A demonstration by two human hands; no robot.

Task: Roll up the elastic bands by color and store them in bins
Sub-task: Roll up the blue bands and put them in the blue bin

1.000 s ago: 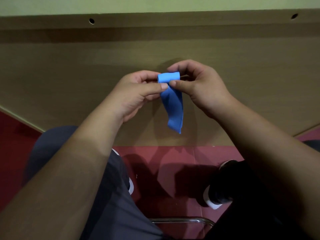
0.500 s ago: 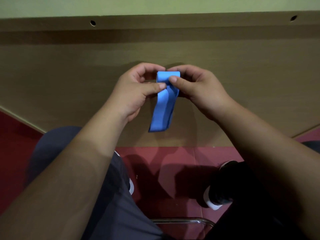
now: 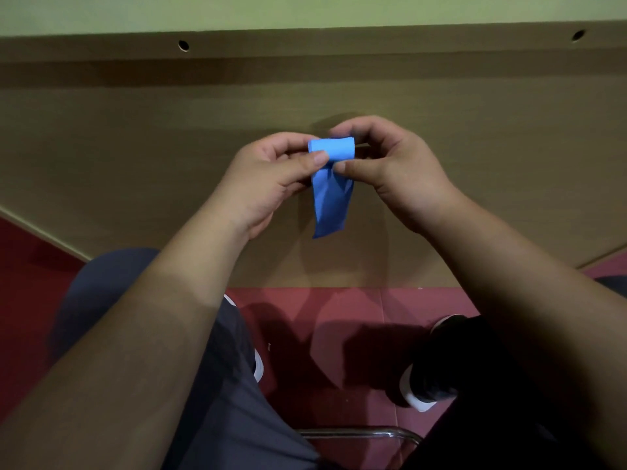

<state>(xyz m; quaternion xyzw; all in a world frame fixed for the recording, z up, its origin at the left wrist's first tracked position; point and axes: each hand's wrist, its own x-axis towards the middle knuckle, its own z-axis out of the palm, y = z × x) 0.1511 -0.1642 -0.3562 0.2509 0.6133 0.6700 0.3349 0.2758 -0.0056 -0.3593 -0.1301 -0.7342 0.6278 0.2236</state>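
Note:
A blue elastic band [image 3: 331, 195] is held in the air in front of me, its top part wound into a small roll and its loose tail hanging down. My left hand [image 3: 268, 178] pinches the roll's left end between thumb and fingers. My right hand [image 3: 393, 171] pinches the right end the same way, fingers curled over the top. No bins are in view.
A brown wooden panel [image 3: 135, 147] with two small holes near its top stands behind my hands. Below lie a red floor [image 3: 339, 317], my knees, my shoes [image 3: 420, 398] and a chrome chair bar [image 3: 359, 433].
The hanging tail has grown shorter and swung back to the middle as both hands turned the roll. The hands stayed in about the same place.

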